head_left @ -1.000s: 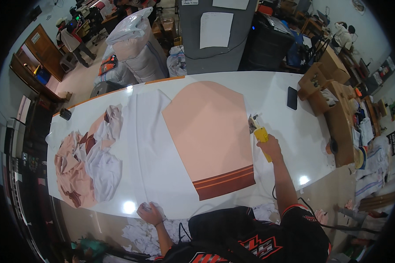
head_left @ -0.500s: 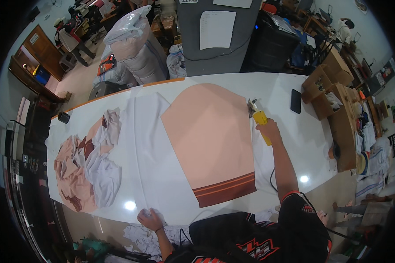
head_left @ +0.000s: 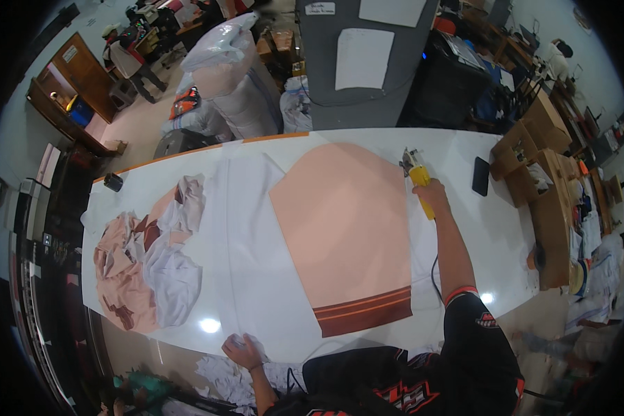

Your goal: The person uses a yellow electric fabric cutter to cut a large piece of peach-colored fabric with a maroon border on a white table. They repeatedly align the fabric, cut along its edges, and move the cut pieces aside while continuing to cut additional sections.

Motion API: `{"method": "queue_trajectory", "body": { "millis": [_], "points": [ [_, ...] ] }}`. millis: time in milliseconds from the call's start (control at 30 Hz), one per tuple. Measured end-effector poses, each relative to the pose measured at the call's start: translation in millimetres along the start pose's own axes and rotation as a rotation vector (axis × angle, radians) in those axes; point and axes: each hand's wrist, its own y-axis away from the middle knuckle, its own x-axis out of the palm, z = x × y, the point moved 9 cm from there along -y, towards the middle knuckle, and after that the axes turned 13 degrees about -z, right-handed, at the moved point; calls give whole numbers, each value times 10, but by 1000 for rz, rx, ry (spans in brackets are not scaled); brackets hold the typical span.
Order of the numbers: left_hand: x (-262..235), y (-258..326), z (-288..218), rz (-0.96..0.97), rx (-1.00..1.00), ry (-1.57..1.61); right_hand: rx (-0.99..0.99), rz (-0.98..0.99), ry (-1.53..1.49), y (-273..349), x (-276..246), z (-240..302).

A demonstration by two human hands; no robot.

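Note:
A peach fabric piece (head_left: 347,229) with a curved top and a dark brown striped band at its lower end lies flat on the white table. My right hand (head_left: 431,195) is closed round the yellow handle of an electric fabric cutter (head_left: 421,179), whose metal head stands at the piece's upper right edge. At the table's near edge, my left hand (head_left: 243,351) has its fingers curled about a bunched white fabric scrap (head_left: 254,344). White fabric (head_left: 249,236) lies left of the peach piece and also shows along its right side.
Crumpled peach and white cloth (head_left: 152,270) heaps at the table's left. A black phone (head_left: 480,176) and open cardboard boxes (head_left: 548,166) are at the right. A small dark cup-like object (head_left: 113,182) stands far left. The cutter's cord (head_left: 435,274) trails toward me. Large sacks (head_left: 232,83) stand behind.
The whole view has shifted, so the table sits a little lower and further right. The cutter's head has tilted and moved slightly along the peach piece's right edge, toward its top.

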Motion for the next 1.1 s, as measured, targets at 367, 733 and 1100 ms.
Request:
{"method": "queue_trajectory", "body": {
  "millis": [367, 733, 1100],
  "points": [
    [-104, -60, -45, -41, 27, 40, 240, 231, -773, 530, 341, -992],
    [-56, -8, -48, -47, 110, 60, 344, 340, -767, 2375, -380, -3027],
    [-61, 2, -107, 16, 174, 111, 347, 228, -703, 3704, -1048, -3165]
  ]
}}
